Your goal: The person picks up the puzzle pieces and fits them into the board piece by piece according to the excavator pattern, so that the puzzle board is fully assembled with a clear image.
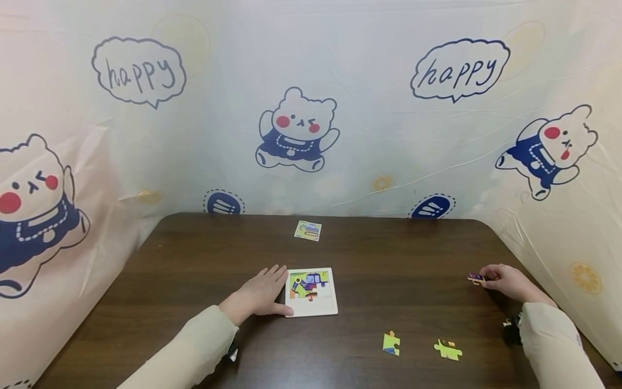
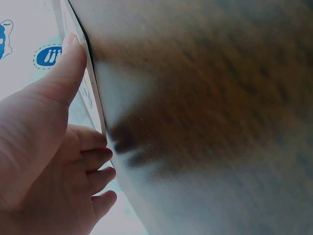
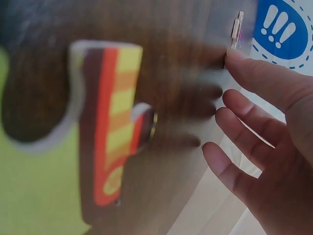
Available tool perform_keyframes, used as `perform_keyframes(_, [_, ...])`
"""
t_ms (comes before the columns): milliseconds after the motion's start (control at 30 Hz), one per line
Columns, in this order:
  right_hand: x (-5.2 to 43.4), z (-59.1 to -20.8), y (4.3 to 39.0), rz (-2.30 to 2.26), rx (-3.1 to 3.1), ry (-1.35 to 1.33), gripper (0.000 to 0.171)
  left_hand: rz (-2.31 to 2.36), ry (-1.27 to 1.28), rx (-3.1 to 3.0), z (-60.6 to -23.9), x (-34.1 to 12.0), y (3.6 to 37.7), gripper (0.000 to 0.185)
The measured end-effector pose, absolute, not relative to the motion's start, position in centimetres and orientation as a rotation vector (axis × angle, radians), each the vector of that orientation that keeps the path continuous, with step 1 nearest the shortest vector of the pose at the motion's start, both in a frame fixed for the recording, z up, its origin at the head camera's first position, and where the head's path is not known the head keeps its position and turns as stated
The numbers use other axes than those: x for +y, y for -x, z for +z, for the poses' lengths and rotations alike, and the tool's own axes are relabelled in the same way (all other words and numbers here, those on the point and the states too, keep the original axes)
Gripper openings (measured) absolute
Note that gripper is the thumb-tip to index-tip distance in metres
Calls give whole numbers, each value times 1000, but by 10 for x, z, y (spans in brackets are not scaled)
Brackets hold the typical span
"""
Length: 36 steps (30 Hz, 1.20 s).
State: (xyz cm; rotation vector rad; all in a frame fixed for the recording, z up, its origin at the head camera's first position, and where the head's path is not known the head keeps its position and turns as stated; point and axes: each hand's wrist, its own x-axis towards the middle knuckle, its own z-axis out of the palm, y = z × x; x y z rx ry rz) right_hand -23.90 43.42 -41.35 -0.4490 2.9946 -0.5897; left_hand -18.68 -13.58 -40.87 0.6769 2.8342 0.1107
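Note:
A white-framed puzzle board [image 1: 311, 307] lies mid-table, its upper part filled with pieces showing a vehicle on lime green. My left hand [image 1: 259, 294] rests at the board's left edge, fingers extended and thumb at the near-left corner. In the left wrist view the thumb of the left hand [image 2: 54, 93] touches the board's edge. Far to the right, my right hand [image 1: 510, 282] pinches a purple puzzle piece [image 1: 475, 279] by its right side. The right wrist view shows that piece [image 3: 237, 30] small, at the thumb of the right hand [image 3: 274, 122], with the other fingers loosely bent.
Two lime-green puzzle pieces lie near the front: one with a blue corner [image 1: 391, 343] and one with a small orange patch [image 1: 448, 350]. A small picture card [image 1: 308, 230] lies at the table's back. A printed curtain [image 1: 369, 108] surrounds the brown table [image 1: 194, 243].

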Motion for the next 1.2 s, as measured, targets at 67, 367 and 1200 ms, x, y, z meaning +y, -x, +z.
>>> perform_keyframes(67, [434,-413,239,-602,2979,445,13,110,-672,2833,-409,-136,187,92])
perform_keyframes(367, [431,-414,238,-612,2994,434,13,105,-670,2831,-412,-136,188,92])
perform_keyframes(1200, [329,-392,257,-738,2993,664,19,128,-695,2834,-406,-136,185,92])
